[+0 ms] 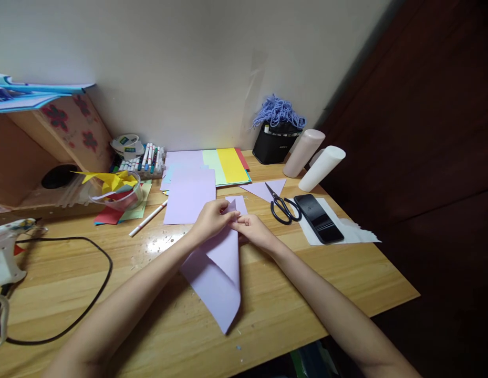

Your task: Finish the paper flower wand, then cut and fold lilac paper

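A sheet of light purple paper (218, 286) is folded over on itself above the wooden table, its pointed lower corner toward me. My left hand (212, 218) pinches its upper end from the left. From the right, my right hand (253, 230) grips the same end, fingertips touching near the fold's tip. Parts of both hands' fingertips are hidden by the paper and each other. Behind the hands lie a flat purple sheet (192, 194) and a small purple piece (239, 203). Black-handled scissors (282, 207) rest to the right, partly over a purple paper triangle (263, 189).
A phone (318, 218) lies on white tissue (350, 231) at right, near two white cylinders (321, 168). Yarn tops a black pouch (277, 144). At left are a glue gun (7, 252) with its cable, a tub (133, 199) of paper scraps and a white marker (148, 218).
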The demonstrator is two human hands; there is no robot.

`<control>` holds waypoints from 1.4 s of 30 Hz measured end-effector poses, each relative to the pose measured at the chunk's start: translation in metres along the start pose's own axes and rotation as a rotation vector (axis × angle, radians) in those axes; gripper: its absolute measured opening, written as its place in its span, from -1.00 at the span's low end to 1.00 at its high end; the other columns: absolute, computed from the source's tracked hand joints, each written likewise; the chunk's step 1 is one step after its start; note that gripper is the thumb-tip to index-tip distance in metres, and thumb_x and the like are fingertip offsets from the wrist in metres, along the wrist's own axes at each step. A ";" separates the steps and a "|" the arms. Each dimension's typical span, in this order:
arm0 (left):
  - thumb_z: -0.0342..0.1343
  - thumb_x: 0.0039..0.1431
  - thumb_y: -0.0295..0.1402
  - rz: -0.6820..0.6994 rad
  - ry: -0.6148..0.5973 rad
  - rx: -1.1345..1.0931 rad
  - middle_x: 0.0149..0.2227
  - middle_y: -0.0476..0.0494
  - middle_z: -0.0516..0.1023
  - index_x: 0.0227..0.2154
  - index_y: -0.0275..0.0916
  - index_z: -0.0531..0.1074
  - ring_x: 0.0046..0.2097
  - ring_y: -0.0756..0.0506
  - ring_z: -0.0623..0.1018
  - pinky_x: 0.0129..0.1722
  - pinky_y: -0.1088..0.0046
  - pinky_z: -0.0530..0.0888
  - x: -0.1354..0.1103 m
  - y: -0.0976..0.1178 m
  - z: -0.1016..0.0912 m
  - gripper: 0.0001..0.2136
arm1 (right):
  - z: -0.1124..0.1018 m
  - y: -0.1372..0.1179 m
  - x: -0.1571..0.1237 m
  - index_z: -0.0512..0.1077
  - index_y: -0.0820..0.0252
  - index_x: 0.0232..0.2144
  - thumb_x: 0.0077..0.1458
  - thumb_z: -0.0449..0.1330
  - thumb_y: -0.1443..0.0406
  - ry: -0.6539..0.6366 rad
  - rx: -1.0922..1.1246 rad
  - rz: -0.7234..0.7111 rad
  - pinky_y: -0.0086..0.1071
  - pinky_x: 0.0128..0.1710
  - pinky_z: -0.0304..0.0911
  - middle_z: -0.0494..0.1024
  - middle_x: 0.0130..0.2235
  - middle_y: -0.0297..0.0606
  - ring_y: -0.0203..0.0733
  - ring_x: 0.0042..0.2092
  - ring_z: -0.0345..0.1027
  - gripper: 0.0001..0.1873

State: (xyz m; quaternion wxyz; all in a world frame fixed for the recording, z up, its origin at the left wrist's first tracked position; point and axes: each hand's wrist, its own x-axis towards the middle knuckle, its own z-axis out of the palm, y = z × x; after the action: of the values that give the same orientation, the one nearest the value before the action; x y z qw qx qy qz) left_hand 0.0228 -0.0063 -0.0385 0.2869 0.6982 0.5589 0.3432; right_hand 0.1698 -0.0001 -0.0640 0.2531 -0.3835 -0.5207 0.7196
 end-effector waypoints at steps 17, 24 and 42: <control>0.17 -0.17 -0.07 -0.299 0.262 -0.451 -0.43 -0.20 0.55 -0.47 -0.37 0.47 -0.51 -0.02 0.43 -0.56 0.54 0.29 0.023 -0.037 -0.055 -0.62 | -0.003 0.002 -0.001 0.39 0.28 -0.54 -0.12 0.21 0.13 0.006 -0.176 -0.026 -0.51 -0.55 0.10 0.36 -0.61 -0.41 -0.38 -0.57 0.21 -0.72; 0.14 -0.13 -0.05 -0.388 0.255 -0.494 -0.55 -0.07 0.48 -0.48 -0.33 0.41 -0.53 0.02 0.40 -0.58 0.58 0.26 0.022 -0.036 -0.062 -0.63 | -0.013 0.003 -0.004 0.36 0.24 -0.53 -0.19 0.26 0.12 0.084 -0.164 -0.015 -0.45 -0.52 0.20 0.45 -0.57 -0.35 -0.31 -0.55 0.30 -0.71; 0.19 -0.18 -0.18 -0.364 -0.221 -0.410 -0.35 -0.16 0.52 -0.37 -0.33 0.43 -0.36 -0.10 0.48 -0.37 0.43 0.37 0.016 -0.044 -0.050 -0.66 | -0.034 -0.015 -0.015 0.34 0.25 -0.48 -0.17 0.28 0.14 0.033 -0.192 0.031 -0.51 -0.53 0.26 0.47 -0.61 -0.37 -0.36 -0.57 0.35 -0.69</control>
State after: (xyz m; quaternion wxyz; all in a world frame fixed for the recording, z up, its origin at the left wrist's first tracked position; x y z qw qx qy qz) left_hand -0.0407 0.0194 -0.0410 0.5378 0.5471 0.5594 0.3138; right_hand 0.2062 0.0125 -0.0508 0.2124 -0.4258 -0.5769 0.6639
